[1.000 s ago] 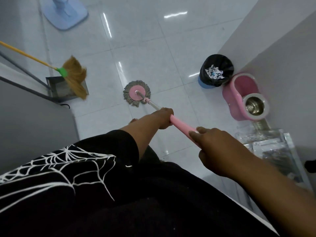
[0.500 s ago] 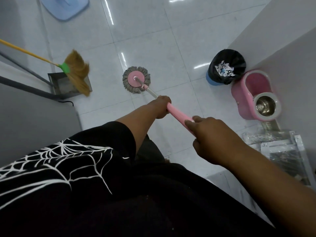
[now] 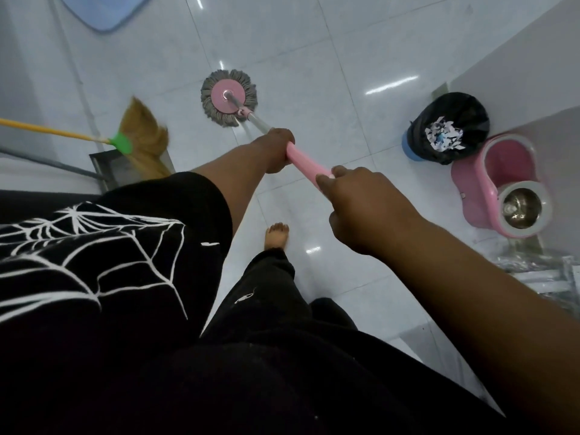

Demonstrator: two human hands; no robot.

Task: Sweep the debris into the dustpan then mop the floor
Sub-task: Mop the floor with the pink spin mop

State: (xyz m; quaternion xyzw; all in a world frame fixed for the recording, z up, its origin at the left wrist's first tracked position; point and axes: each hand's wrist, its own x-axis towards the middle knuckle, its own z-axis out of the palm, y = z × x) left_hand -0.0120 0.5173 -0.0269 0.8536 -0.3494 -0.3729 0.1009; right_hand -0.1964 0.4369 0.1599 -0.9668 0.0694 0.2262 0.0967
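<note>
A spin mop with a round grey-fringed pink head (image 3: 229, 97) lies flat on the white tiled floor (image 3: 314, 73). Its pink handle (image 3: 306, 163) runs back toward me. My left hand (image 3: 276, 150) grips the handle at the front, where pink meets the metal shaft. My right hand (image 3: 367, 211) grips the handle's rear end. At the left, a straw broom (image 3: 142, 136) with a yellow stick and green collar rests over a grey metal dustpan (image 3: 110, 167).
A black-lined bin (image 3: 448, 127) holding paper scraps stands at the right, next to a pink spin-mop bucket (image 3: 502, 186). A glass-topped stand (image 3: 539, 274) sits by the right wall. A blue fan base (image 3: 103, 11) is at the top. My bare foot (image 3: 276, 237) is on the tiles.
The mop head has slid forward across the tiles, away from me, as both arms stretched out. My view has tilted down, showing my leg and foot.
</note>
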